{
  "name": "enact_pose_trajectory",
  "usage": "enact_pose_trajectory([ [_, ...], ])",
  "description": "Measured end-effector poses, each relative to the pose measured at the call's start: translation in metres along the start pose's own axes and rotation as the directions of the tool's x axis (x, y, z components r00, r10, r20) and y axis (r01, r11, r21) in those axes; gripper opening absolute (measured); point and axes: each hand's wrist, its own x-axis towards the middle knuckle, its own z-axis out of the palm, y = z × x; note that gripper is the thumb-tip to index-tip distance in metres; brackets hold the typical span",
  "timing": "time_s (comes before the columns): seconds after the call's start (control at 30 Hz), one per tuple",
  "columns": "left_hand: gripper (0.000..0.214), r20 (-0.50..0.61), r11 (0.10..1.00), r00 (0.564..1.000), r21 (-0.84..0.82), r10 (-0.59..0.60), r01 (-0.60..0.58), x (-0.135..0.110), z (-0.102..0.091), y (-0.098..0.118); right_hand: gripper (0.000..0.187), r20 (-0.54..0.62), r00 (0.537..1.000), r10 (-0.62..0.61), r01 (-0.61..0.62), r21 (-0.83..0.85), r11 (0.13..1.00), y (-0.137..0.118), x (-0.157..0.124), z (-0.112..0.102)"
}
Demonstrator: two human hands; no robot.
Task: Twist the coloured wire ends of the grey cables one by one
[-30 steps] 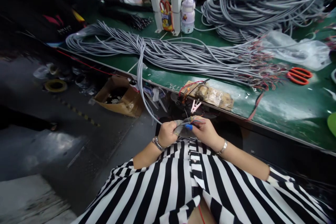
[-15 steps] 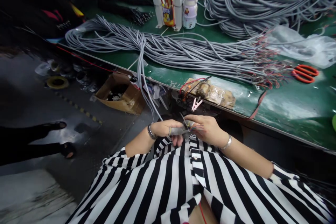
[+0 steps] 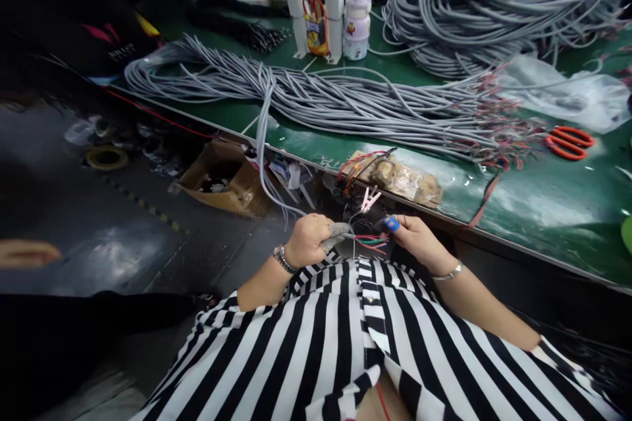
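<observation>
Left hand (image 3: 310,241): fingers closed round a thin grey sheathed cable (image 3: 260,151). Right hand (image 3: 419,241), at three o'clock: fingertips pinched narrow on the cable's splayed red and green inner wires (image 3: 369,241).

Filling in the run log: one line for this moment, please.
left hand: shut on thin grey cable | right hand: at its fanned coloured wires

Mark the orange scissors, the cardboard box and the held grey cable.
orange scissors (image 3: 560,147), head view, on a handle loop.
cardboard box (image 3: 232,200), head view, on its side wall.
grey cable (image 3: 261,158), head view, on its hanging stretch.
</observation>
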Motion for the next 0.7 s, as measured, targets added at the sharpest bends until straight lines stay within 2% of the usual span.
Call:
enact_pose_trajectory([
  [0.1,0.022,-0.013,0.995,1.0,0.096,0.013,-0.012,0.001,0.008,0.0,0.052,0.016,0.995,0.095,-0.096,0.169,0.981,-0.004,0.002,0.002],
  [0.23,0.019,0.034,0.995,0.999,0.103,0.006,-0.009,0.001,0.01,0.0,0.048,0.073,0.994,0.079,-0.091,0.189,0.978,-0.011,0.003,0.0],
  [0.33,0.018,0.023,0.998,1.0,0.066,-0.004,0.002,0.001,0.006,-0.003,0.046,0.084,0.995,0.062,-0.076,0.182,0.98,-0.012,0.006,-0.001],
  [0.53,0.017,0.012,0.987,0.993,-0.111,-0.115,0.116,0.014,-0.003,-0.017,0.055,0.056,0.991,0.125,-0.137,0.378,0.916,-0.01,0.021,0.003],
  [0.6,0.016,0.045,0.981,0.992,-0.149,-0.116,0.122,0.018,-0.004,-0.022,0.052,0.089,0.993,0.075,-0.103,0.377,0.921,-0.012,0.021,0.004],
  [0.7,0.017,0.142,0.958,0.987,-0.266,-0.071,0.107,0.02,-0.007,-0.025,0.039,0.051,0.993,-0.106,0.082,0.342,0.936,-0.015,0.012,0.005],
])
